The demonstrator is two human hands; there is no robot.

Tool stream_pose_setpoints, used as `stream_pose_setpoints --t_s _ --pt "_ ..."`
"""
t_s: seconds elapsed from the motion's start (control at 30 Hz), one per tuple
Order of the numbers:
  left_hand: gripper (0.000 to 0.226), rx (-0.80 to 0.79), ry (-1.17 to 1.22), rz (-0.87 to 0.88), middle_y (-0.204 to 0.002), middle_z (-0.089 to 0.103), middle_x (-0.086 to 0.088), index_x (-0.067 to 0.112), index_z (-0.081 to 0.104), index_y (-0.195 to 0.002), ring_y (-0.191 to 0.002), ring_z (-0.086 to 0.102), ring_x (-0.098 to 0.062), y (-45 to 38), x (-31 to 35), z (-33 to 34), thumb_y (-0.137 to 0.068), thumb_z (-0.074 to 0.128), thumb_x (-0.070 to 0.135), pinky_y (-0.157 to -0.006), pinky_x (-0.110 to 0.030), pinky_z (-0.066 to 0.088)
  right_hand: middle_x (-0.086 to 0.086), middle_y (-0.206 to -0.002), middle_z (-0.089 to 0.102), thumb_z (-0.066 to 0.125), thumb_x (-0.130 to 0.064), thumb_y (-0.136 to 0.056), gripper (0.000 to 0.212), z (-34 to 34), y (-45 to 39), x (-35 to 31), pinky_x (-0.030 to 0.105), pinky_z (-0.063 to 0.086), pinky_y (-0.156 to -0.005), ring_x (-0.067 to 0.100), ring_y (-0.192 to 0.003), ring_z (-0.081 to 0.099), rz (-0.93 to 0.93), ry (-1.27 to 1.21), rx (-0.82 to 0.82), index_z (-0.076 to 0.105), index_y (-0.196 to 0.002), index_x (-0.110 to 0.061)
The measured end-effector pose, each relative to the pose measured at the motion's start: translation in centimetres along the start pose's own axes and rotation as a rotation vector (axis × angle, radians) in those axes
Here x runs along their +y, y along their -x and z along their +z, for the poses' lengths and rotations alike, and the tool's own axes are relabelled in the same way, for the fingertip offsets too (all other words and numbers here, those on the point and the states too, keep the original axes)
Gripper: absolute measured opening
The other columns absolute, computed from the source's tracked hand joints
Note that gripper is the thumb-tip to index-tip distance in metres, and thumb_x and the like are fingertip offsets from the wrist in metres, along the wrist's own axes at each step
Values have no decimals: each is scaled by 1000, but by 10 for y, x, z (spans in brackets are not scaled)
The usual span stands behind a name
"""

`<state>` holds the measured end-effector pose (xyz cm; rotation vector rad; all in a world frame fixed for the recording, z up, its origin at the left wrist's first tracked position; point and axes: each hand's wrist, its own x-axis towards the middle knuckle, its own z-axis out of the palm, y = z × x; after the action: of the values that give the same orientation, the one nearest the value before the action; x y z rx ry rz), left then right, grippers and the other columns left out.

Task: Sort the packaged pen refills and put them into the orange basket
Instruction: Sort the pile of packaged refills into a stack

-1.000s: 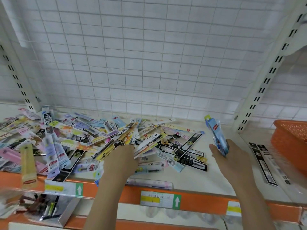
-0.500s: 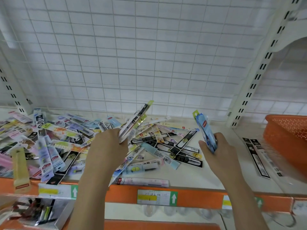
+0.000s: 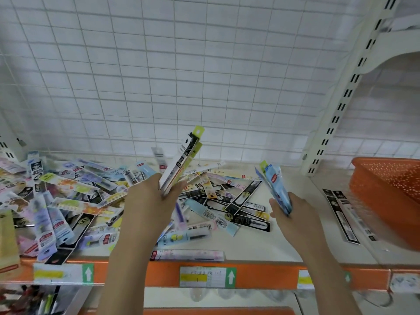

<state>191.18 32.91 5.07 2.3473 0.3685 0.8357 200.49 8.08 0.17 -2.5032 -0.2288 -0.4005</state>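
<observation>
A big heap of packaged pen refills [image 3: 75, 201] covers the left and middle of the white shelf [image 3: 254, 242]. My left hand [image 3: 150, 201] is raised above the heap and grips a small bundle of black-and-yellow refill packs [image 3: 181, 162] that points up and to the right. My right hand [image 3: 293, 212] holds a bunch of blue refill packs [image 3: 276, 185] upright over the shelf. The orange basket [image 3: 386, 192] stands at the right edge of the shelf, well to the right of my right hand.
Two black refill packs [image 3: 343, 214] lie flat beside the basket. One pale pack [image 3: 188, 255] lies along the orange shelf front [image 3: 261, 276]. A white wire grid [image 3: 181, 76] backs the shelf, and a slotted upright [image 3: 336, 105] stands near the basket. More stock sits on the shelf below.
My left hand has lifted out of the heap with a bundle of black-and-yellow packs. My right hand still holds the blue packs and has barely moved.
</observation>
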Motion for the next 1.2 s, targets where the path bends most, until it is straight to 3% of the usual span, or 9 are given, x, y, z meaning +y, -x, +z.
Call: stream_pose_setpoints --t_s 0.07,0.2,0.37,0.47,0.57,0.67,0.9,1.03,1.2 --pt "23 -11 -15 -55 -50 43 4 10 54 -74 -47 42 -17 -4 -5 2 -84 66 28 -43 -25 30 5 -67 60 51 -28 -93 19 2 -4 -6 31 45 -53 21 -63 60 32 -75 -75 47 -77 -18" --pt "21 4 -36 -102 -56 47 -2 3 54 -89 -53 45 -26 -6 -15 -1 -86 64 22 -45 -25 30 -1 -63 44 48 -19 -93 20 9 -19 -17 26 33 -49 19 -58 45 47 4 -150 38 -76 -16" --pt "37 76 9 -106 -75 60 -13 5 51 -122 -56 46 -25 -5 -27 -9 -88 60 15 -48 -27 30 -3 -66 44 49 -20 -91 31 17 -51 -28 29 34 -55 24 -69 48 37 78 -187 34 -65 -22" --pt "42 101 -20 -101 -89 66 -19 7 47 -131 -60 45 -24 -4 -34 -11 -90 56 12 -47 -24 29 3 -74 50 50 -16 -87 18 25 -71 -29 28 35 -52 26 -71 53 45 157 -274 43 -71 -19" --pt "46 106 -19 -114 -79 61 -12 11 43 -136 -57 48 -25 -4 -39 -12 -91 54 11 -48 -27 33 2 -70 48 53 -18 -87 6 33 -81 -28 24 31 -46 19 -61 49 119 207 -349 49 -86 -13" --pt "51 97 -9 -126 -68 55 -8 14 38 -140 -56 53 -29 -5 -39 -12 -91 54 11 -49 -30 41 6 -81 54 51 -14 -85 3 40 -84 -31 24 32 -48 23 -70 52 68 242 -417 48 -87 -14" --pt "49 81 -3 -100 -61 51 5 14 41 -137 -51 52 -19 -7 -37 -6 -91 55 12 -46 -27 37 9 -106 63 52 -13 -84 46 46 -78 -27 27 41 -67 24 -84 54 -59 260 -479 51 -129 -21" --pt "49 77 -1 -107 -73 58 -4 15 42 -137 -60 56 -28 -5 -35 -5 -90 55 12 -54 -33 44 7 -98 54 55 -18 -84 40 47 -74 -26 28 42 -65 24 -79 52 -90 276 -424 56 -124 -21" --pt "40 59 -2 -144 -62 49 1 10 48 -130 -53 47 -20 -6 -36 -2 -91 53 11 -45 -24 32 1 -90 38 56 -36 -90 20 35 -66 -34 28 37 -61 20 -70 47 -117 194 -239 56 -88 -16"
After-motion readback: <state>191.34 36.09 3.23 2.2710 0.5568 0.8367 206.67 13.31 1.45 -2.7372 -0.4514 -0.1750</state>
